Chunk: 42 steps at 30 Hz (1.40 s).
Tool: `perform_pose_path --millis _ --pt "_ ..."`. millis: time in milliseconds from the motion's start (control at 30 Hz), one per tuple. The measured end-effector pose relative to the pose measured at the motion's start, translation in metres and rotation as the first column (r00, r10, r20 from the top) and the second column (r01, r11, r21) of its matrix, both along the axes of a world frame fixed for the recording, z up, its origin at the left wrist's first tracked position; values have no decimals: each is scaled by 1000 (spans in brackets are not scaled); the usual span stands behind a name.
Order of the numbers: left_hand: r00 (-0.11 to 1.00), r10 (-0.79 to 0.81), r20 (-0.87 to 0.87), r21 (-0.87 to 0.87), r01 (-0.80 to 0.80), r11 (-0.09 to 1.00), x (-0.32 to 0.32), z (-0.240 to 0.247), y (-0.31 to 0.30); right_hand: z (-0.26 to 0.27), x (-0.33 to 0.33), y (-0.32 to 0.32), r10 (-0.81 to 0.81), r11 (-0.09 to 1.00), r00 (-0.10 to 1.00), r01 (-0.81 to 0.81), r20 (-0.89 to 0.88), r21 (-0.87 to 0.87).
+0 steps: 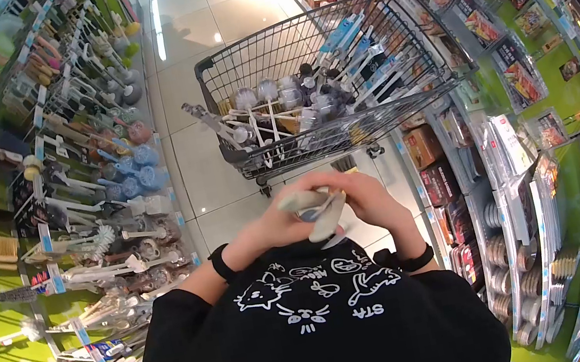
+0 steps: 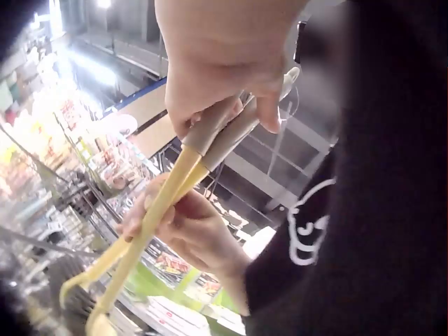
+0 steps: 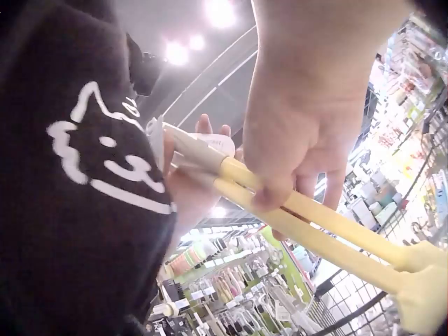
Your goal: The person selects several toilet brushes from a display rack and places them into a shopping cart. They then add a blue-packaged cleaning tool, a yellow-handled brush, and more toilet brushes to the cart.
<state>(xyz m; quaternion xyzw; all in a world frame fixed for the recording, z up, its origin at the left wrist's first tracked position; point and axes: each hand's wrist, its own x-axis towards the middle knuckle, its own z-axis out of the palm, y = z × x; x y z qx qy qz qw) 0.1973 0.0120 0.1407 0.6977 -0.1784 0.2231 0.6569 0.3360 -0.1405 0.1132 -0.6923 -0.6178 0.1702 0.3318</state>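
Two long-handled brushes with pale yellow shafts and grey grips lie side by side in both hands, in front of the chest. My left hand (image 1: 274,224) is wrapped around their grey grips (image 2: 213,129), seen close in the left wrist view. Farther down, my right hand (image 3: 308,133) holds the yellow shafts (image 3: 315,234) between thumb and fingers. In the head view the grip ends (image 1: 326,219) point back toward the black shirt, and dark bristles (image 1: 344,164) show just beyond the right hand.
A black wire cart (image 1: 210,79) stands ahead, holding many brushes (image 1: 266,92) and packaged tools. Shelves of hanging brushes (image 1: 100,245) line the left side. On the right are racks of boxed and carded goods (image 1: 507,135). Pale tiled floor (image 1: 202,165) runs between.
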Motion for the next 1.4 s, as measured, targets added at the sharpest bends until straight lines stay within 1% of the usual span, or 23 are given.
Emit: perform_pose_path --millis 33,100,133,200,267,367,433,467,500,567,600,700,733,833,967,1033,1067,1167,1233,1267,1300,1367,1400 --pt "985 -78 -151 -117 61 991 6 1 2 0 8 7 27 999 1000 -27 5 16" --pt "989 -142 -41 -196 131 972 35 8 6 -4 30 13 53 998 998 -53 -15 -25" --pt "993 -119 -8 -137 117 984 47 10 14 -6 43 16 71 996 997 -72 -22 -46" --pt "996 -71 55 -31 73 997 69 16 27 -4 71 32 116 993 993 -116 0 29" --pt "994 28 107 -21 -26 999 91 35 42 9 102 56 174 974 984 -176 24 140" --pt "960 243 137 -58 -237 970 116 40 76 32 144 98 147 966 989 -137 -32 220" --pt "840 516 168 -303 -454 838 135 46 91 51 171 122 136 950 990 -117 -44 288" --pt "795 602 68 -405 -530 745 138 45 102 53 187 129 95 950 995 -91 -1 298" --pt "741 671 -39 -494 -598 631 140 42 115 54 199 132 58 960 995 -34 -79 279" --pt "604 787 -124 -502 -722 476 149 34 135 49 221 132 -21 975 971 73 -237 211" --pt "526 832 -177 -499 -777 384 153 26 142 38 232 131 -25 962 963 95 -268 254" --pt "330 913 -240 -406 -888 214 166 -25 161 15 256 120 -119 972 916 186 -383 144" --pt "253 933 -256 -352 -923 154 172 -44 166 5 262 115 -133 967 927 198 -352 157" --pt "143 923 -356 -250 -967 54 184 -102 183 -16 280 98 -210 969 915 242 -345 52" --pt "66 838 -541 -243 -967 -81 186 -163 188 -29 295 89 -248 967 911 254 -328 -25" --pt "58 812 -581 -249 -962 -110 183 -189 192 -34 297 92 -237 972 920 228 -312 -66" --pt "18 828 -561 -260 -953 -156 182 -200 194 -35 296 95 -232 973 924 217 -305 -83" --pt "-34 767 -641 -210 -953 -218 181 -195 189 -38 296 111 -79 996 944 60 -322 -66" --pt "-72 717 -693 -240 -915 -324 181 -205 191 -63 294 127 30 996 928 -58 -370 -63" --pt "-4 731 -682 -330 -891 -312 179 -216 194 -59 289 140 77 984 931 -129 -356 -126" --pt "-42 728 -684 -278 -908 -313 189 -188 183 -56 281 151 119 960 930 -197 -347 -199" --pt "-13 849 -529 -347 -909 -230 188 -223 186 -58 269 176 264 888 844 -402 -467 -225" --pt "48 814 -579 -346 -918 -193 187 -224 180 -71 262 190 318 852 828 -463 -462 -245"
